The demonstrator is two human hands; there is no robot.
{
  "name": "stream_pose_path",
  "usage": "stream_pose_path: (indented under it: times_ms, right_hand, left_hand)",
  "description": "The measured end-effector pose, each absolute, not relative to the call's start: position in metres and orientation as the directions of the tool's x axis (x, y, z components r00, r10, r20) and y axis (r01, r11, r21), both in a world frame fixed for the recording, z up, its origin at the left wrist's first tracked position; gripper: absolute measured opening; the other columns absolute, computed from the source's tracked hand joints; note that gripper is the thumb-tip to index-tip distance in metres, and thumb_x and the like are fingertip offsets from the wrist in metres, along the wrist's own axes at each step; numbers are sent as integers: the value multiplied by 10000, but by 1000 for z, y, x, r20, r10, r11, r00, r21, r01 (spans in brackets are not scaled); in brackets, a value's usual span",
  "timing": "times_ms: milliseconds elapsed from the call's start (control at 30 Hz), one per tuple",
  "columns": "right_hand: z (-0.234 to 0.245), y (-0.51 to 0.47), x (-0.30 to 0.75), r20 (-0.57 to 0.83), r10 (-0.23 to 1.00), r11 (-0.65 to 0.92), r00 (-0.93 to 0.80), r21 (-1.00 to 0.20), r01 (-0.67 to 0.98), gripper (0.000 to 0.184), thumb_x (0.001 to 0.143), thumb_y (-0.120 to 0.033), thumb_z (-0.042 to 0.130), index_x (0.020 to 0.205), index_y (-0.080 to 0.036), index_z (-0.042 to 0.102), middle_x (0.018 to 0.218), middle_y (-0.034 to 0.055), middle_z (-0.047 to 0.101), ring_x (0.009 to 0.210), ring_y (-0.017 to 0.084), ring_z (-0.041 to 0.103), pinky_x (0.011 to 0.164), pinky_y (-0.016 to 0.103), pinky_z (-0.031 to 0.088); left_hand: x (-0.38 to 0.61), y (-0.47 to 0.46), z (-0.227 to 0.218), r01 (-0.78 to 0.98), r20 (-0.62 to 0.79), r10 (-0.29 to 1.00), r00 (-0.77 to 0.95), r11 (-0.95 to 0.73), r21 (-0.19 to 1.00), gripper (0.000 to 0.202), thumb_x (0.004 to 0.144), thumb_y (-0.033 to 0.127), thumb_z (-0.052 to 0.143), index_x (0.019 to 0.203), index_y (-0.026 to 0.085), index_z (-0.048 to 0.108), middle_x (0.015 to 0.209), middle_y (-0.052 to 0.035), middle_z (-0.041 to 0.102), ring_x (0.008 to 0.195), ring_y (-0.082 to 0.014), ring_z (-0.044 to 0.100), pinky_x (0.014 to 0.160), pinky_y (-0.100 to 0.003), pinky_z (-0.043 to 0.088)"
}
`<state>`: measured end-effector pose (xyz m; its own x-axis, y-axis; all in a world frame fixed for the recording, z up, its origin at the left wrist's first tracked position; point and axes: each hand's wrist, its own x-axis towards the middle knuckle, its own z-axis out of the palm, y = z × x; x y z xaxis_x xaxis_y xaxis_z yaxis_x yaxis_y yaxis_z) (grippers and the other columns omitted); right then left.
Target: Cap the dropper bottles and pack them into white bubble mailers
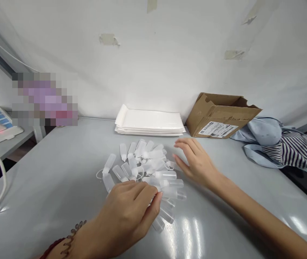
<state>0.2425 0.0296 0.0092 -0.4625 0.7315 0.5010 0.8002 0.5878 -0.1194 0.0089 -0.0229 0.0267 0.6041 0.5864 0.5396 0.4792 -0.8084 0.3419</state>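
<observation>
A pile of small translucent plastic squeeze bottles (153, 154) lies on the grey table (69, 162), several with white caps on thin loops. My left hand (131, 208) hovers over the near side of the pile, fingers curled and thumb against the fingertips. Whatever is in its pinch, if anything, is hidden. At the right edge of the pile is my right hand (196, 158), its thumb and fingers apart and nothing between them. The left hand covers part of the heap.
Behind the bottles, a stack of white padded envelopes (150, 122) lies against the wall. An open cardboard box (220, 115) stands beside it. Blue and striped cloth (288, 144) and a black phone-like object (304, 183) are at the right. A white cable (2, 180) hangs at the left.
</observation>
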Motion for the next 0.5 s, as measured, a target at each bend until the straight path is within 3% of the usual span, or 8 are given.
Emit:
stream_pose_path:
  times_ms: [100,267,367,500]
  right_hand:
    - [23,62,237,431,770,559,-471,-98,824,244,932,-241,454,1149,-136,489,1213,212,525,1136,327,483,897,493,420]
    - [38,122,225,198,812,572,-549,-82,816,477,893,-347,555,1300,-131,427,1417,232,391,1292,361,376,976,547,346]
    - [40,150,219,89,819,573,-566,-99,814,540,895,-413,550,1338,-137,411,1409,208,418,1276,332,412,988,513,350]
    - [44,169,214,2,815,577,-579,-93,811,453,909,-397,533,1286,-152,480,1309,155,520,1172,283,511,935,455,421]
  left_hand:
    - [9,-24,27,467,557,578,596,-814,345,241,914,84,466,691,174,470,557,40,489,477,-101,405,491,-254,323]
    - [7,-21,25,467,582,571,579,-817,338,194,909,76,471,743,166,515,573,30,509,487,-109,403,492,-265,320]
    - [6,-20,26,464,603,561,567,-822,329,171,911,70,460,794,161,545,564,34,505,478,-107,400,490,-258,326]
    - [6,-20,27,467,625,552,552,-826,317,167,903,61,472,787,154,546,568,28,520,485,-110,426,495,-261,351]
